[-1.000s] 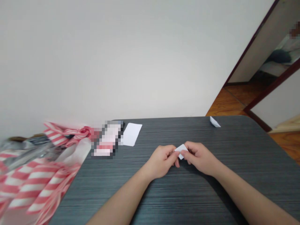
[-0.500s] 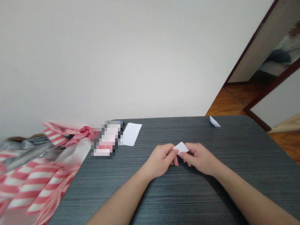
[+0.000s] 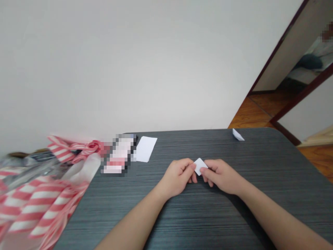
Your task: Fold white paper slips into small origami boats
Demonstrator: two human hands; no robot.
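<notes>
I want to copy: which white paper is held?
The small diamond-shaped paper, pinched by the left hand and right hand; the rectangular paper and folded paper are on the table.

The bench [image 3: 203,222] in front of me is dark grey, finely streaked from side to side, with rounded far corners. Toward its far left I see a pixelated, dark-edged oblong [image 3: 119,152] lying flat, and right beside it a white sheet [image 3: 146,149]; I can't tell whether they touch. Well to my right, near the far edge, sits a small folded white piece [image 3: 237,135].
</notes>
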